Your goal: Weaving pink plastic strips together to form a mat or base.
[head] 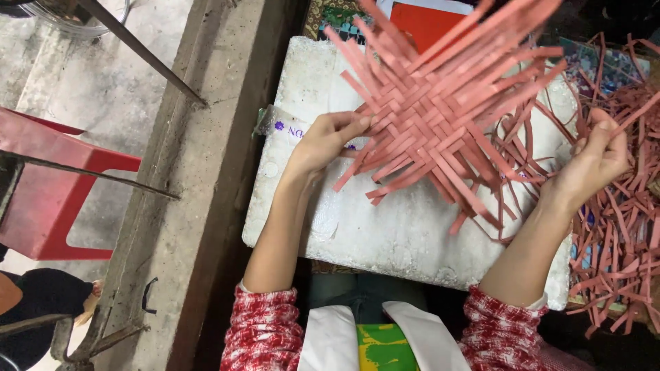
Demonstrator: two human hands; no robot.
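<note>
Left hand (328, 141) pinches the woven mat's (430, 117) edge; right hand (595, 161) pinches a loose strip (636, 113), fingertips partly hidden by strips.

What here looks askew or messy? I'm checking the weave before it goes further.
The woven mat sits slanted on the white foam board, its loose ends fanning out unevenly. Right of it, pink strips lie in a tangled heap by the right hand. The left hand pinches the mat's edge.
</note>
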